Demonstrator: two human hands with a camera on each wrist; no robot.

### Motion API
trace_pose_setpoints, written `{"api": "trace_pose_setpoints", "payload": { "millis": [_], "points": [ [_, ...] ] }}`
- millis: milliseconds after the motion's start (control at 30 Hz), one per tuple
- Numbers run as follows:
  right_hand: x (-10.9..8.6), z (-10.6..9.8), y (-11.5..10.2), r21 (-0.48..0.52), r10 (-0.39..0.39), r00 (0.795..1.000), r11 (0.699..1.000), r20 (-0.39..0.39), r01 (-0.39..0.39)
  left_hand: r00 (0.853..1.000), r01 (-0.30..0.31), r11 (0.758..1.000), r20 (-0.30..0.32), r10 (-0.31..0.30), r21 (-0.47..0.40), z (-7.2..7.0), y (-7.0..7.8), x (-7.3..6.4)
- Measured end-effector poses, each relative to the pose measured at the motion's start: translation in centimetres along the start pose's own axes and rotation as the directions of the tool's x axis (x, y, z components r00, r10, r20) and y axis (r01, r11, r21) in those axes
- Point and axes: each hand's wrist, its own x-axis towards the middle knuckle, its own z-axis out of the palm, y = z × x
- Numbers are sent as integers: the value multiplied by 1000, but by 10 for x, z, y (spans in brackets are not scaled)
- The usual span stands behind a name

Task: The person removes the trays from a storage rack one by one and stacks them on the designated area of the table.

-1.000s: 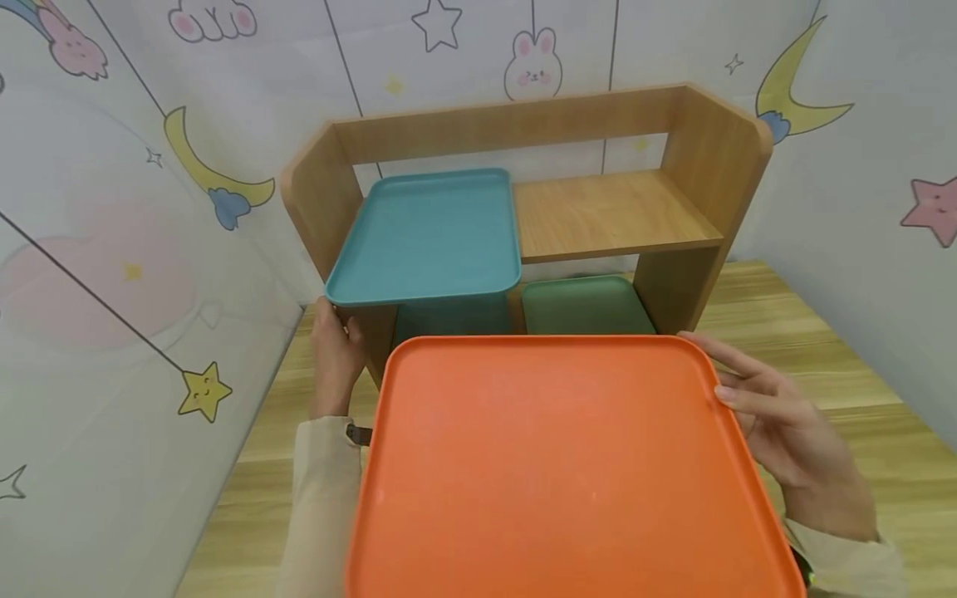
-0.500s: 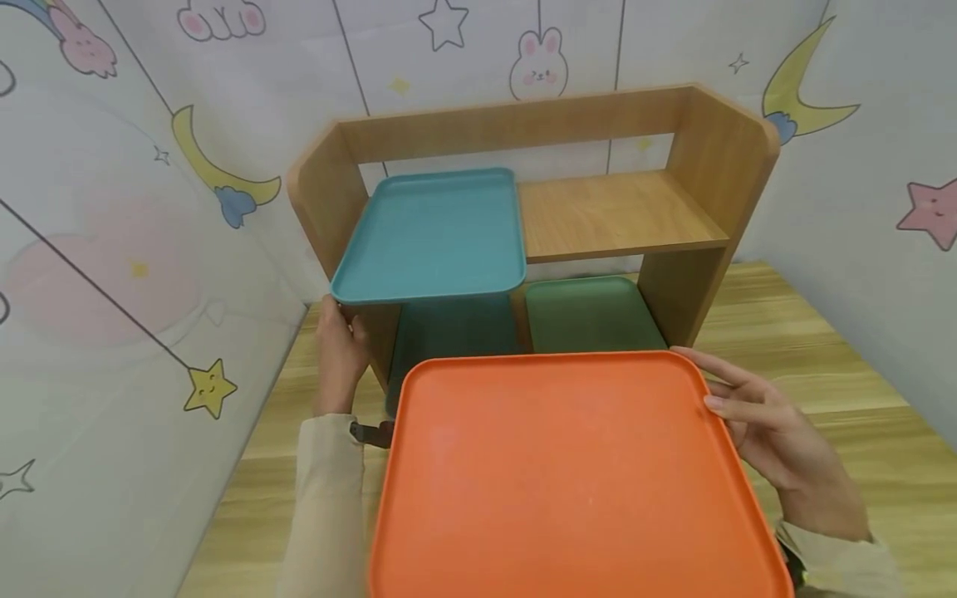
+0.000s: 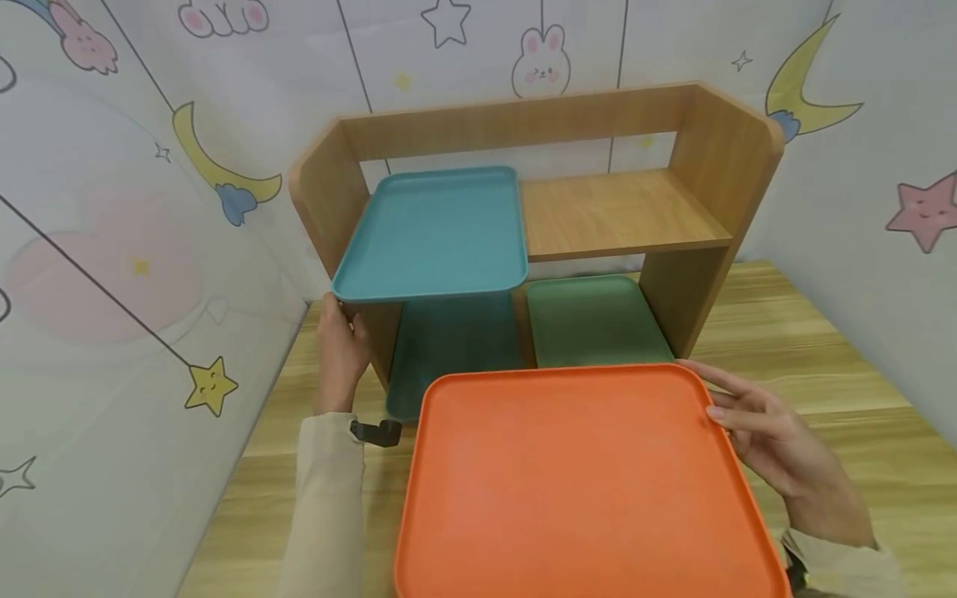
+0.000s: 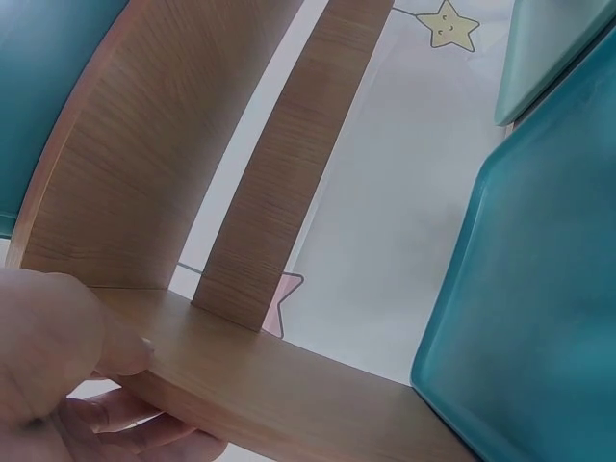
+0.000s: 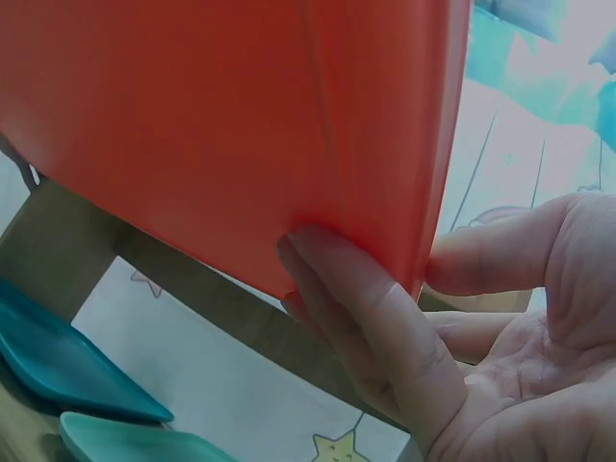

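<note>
Currently | left hand (image 3: 341, 353): fingers grip shelf (image 3: 624, 212) | right hand (image 3: 773, 444): fingers pinch orange tray (image 3: 591, 490) near corner | risk: one-sided hold could let it tip into green tray (image 3: 598, 320)

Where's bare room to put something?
Bare: the upper shelf, between the blue tray and right side panel; the wood-grain surface between that panel and the right wall. Crowded: underneath, with a dark teal tray and green tray. The orange tray hides the front.
</note>
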Motion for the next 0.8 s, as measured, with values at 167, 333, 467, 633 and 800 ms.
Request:
{"api": "trace_pose_setpoints", "payload": {
  "millis": [167,333,467,633,800],
  "points": [
    [-2,-4,3,-64,-8,1000,998,-15,7,1000,-10,1000,5,10,-18,0,-1,1],
    [-2,-4,8,-119,10,998,993,-59,-17,1000,-12,999,14,12,-35,0,0,1],
    [-3,-4,13,-135,59,985,988,-162,-81,1000,-18,999,8,18,-26,0,1,1],
    [-4,-6,21,-171,92,968,976,-233,-133,1000,-10,1000,9,11,-22,0,0,1],
    [-3,-10,27,-139,99,977,982,-186,-126,1000,-5,1000,7,5,-21,0,-1,1]
  ]
}}
